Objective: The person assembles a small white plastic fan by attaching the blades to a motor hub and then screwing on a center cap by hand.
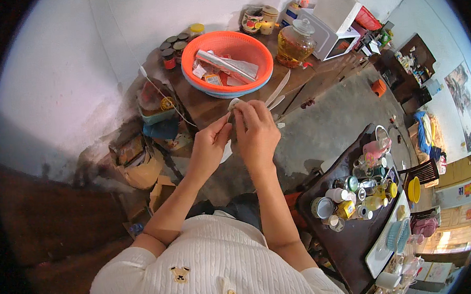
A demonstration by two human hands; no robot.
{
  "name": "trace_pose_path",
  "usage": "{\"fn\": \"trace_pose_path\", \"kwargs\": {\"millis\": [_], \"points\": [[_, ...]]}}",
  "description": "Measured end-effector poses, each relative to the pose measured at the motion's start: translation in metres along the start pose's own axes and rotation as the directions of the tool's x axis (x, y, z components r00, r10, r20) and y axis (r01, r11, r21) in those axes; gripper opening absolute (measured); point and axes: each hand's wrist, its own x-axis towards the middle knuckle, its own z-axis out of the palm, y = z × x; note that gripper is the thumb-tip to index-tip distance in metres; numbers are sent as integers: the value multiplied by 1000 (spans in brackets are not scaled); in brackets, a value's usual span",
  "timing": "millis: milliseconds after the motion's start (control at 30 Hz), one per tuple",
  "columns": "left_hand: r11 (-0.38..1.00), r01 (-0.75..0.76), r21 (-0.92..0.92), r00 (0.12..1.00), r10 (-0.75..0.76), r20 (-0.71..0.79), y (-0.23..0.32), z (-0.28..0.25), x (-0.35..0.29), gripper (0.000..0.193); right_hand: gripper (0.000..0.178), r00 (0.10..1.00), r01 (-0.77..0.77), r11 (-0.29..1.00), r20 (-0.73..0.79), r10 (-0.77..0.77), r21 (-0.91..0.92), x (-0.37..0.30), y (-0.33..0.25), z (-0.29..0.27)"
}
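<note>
Head view: hands are close together, right hand [258, 129] pinched narrow on a small pale piece [234, 103]. Left hand [210, 140] has its fingers bunched right beside it, honestly can't tell if they're gripping too. The piece is just this side of an orange basket [263, 55] on the wooden table [191, 102], glass jar [294, 47] to the basket's right.

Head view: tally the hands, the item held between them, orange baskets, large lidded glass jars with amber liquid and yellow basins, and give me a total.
Hands, left hand and right hand: 2
Small pale item: 1
Orange basket: 1
Lidded glass jar: 1
Yellow basin: 1
Total: 6
</note>
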Motion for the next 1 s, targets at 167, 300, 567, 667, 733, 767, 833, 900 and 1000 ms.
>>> {"fn": "trace_pose_path", "kwargs": {"millis": [167,300,567,667,733,767,833,900,1000], "points": [[984,176,35,984,-177,26,14,-3,-1,36,11,999,-34,999,30,33,36,3,7,5],[974,190,-126,981,-185,52,5,-8,-2,38,13,991,-56,992,131,40,116,-13,2,-6],[998,56,-26,998,-55,33,11,-5,0,36,11,983,-99,994,159,92,37,-48,14,-10],[985,115,-131,992,-108,58,6,-5,2,37,11,977,-150,988,147,155,-46,-47,41,5],[977,128,-172,991,-118,68,9,-2,0,38,11,962,-206,974,163,220,-99,-45,59,12],[972,135,-192,990,-123,72,10,0,0,39,12,959,-220,969,154,236,-115,-43,66,15],[972,133,-194,990,-121,70,8,0,0,39,11,947,-261,962,174,271,-77,-42,74,16],[973,124,-194,992,-114,62,8,-1,2,39,11,938,-289,957,196,286,-16,-40,72,15],[978,119,-173,993,-113,47,6,-3,1,38,10,941,-288,951,216,260,112,-35,44,2]]}}
